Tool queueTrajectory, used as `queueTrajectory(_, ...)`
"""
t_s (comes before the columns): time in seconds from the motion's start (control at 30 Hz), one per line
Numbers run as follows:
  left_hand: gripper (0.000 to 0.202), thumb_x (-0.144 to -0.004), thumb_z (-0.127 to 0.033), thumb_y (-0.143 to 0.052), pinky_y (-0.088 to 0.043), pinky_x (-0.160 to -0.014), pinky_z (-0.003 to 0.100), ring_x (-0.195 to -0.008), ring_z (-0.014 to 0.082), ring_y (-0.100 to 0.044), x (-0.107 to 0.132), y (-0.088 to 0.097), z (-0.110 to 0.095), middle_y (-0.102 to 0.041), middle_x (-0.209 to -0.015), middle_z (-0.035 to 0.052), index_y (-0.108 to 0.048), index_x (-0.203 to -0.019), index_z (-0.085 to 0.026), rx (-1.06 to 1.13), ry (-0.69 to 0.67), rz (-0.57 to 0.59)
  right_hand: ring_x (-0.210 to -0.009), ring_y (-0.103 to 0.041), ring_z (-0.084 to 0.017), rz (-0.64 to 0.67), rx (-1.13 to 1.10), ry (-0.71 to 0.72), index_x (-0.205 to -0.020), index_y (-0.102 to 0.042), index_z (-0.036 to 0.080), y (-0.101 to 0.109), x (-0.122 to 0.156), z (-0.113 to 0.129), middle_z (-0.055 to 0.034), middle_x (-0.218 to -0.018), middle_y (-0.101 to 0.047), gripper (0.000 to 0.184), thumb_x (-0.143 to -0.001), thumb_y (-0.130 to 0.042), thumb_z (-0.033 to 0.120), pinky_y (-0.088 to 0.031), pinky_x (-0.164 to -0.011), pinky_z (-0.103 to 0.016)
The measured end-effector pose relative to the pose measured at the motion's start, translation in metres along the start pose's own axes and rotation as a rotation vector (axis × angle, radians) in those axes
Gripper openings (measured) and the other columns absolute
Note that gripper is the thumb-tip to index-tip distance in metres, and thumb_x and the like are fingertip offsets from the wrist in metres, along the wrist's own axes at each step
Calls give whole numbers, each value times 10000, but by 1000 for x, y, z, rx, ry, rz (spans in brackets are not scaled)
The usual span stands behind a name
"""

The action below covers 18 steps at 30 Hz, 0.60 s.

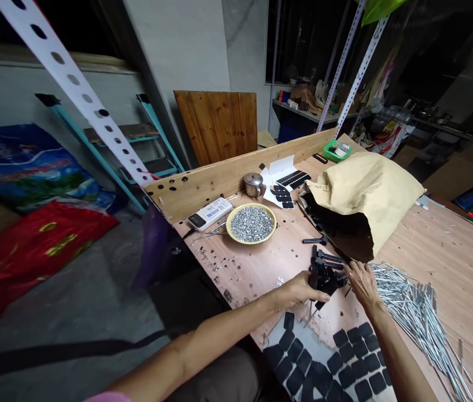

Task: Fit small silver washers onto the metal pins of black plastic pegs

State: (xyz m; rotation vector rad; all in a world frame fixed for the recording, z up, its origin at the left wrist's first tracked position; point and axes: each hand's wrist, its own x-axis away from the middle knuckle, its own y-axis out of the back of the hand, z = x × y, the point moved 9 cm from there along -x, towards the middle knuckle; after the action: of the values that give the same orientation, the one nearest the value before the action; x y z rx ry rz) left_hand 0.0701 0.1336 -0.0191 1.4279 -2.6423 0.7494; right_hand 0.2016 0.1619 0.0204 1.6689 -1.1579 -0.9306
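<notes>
A firm left hand [301, 288] on the black plastic parts [325, 274] should let the right hand [362, 283] work precisely.
Inward from the table's [449, 245] near edge, the left thumb and fingers clamp the parts; just beside, the right hand curls its fingers near the metal rods [414, 312], its grip unclear.

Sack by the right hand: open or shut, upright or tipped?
Open and tipped: the sack lies on its side on the table, mouth gaping. Contents: cannot tell, too dark inside.
</notes>
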Motion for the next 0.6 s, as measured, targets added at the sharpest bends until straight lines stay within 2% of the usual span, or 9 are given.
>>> queueTrajectory(0.1, 407, -356, -220, -860, -460, -663, 259, -623, 113, -566, -4, -2, -1, -623, -643, -8, -669, -696, -102, 153, 75, 35, -870, -569, -228, -27, 33, -4, -976, -653, 193, 10, 14, -12, -103, -994, -663, 419, -787, -362, -42, -414, -740, -331)
queueTrajectory(0.17, 438, -304, -233, -877, -473, -656, 277, -608, 126, -584, -7, -6, -1, -634, -625, 9, -654, -654, -94, 208, 140, 64, -835, -574, -222, -89, 49, -31, -1005, -647, 198, 25, 26, -23, -103, -1004, -668, 424, -813, -340, -23, -417, -685, -315)
queueTrajectory(0.3, 431, -305, -202, -884, -482, -617, 296, -572, 136, -590, -9, -16, 6, -635, -612, 24, -645, -645, -90, 231, 296, 143, -689, -568, -184, -349, 9, -116, -1027, -645, 213, 80, 50, -40, -69, -836, -678, 299, -924, -364, 208, -401, -602, -271)
queueTrajectory(0.37, 377, -339, -150, -869, -482, -620, 295, -574, 132, -583, -8, -21, 9, -626, -607, 15, -639, -632, -95, 203, 321, 156, -719, -588, -176, -413, -58, -97, -1058, -636, 219, 104, 58, -38, -64, -850, -672, 311, -940, -356, 286, -424, -629, -263)
queueTrajectory(0.43, 337, -382, -87, -837, -478, -642, 286, -604, 127, -575, -7, -22, 6, -624, -623, -2, -649, -661, -107, 154, 254, 118, -800, -607, -176, -420, -126, -15, -1095, -620, 224, 122, 61, -26, -69, -923, -668, 324, -945, -338, 279, -454, -680, -267)
queueTrajectory(0.5, 336, -429, -43, -795, -466, -671, 269, -656, 126, -569, -6, -22, -2, -629, -665, -17, -665, -728, -124, 82, 121, 77, -848, -606, -181, -426, -155, 69, -1110, -609, 216, 135, 64, -12, -80, -972, -660, 335, -945, -319, 233, -472, -707, -281)
queueTrajectory(0.6, 298, -479, -38, -753, -443, -688, 255, -722, 148, -563, -2, -25, -13, -625, -693, -13, -665, -751, -123, -98, -26, 46, -830, -590, -188, -439, -83, 165, -1089, -615, 187, 147, 67, 6, -100, -959, -655, 359, -926, -298, 141, -476, -691, -296)
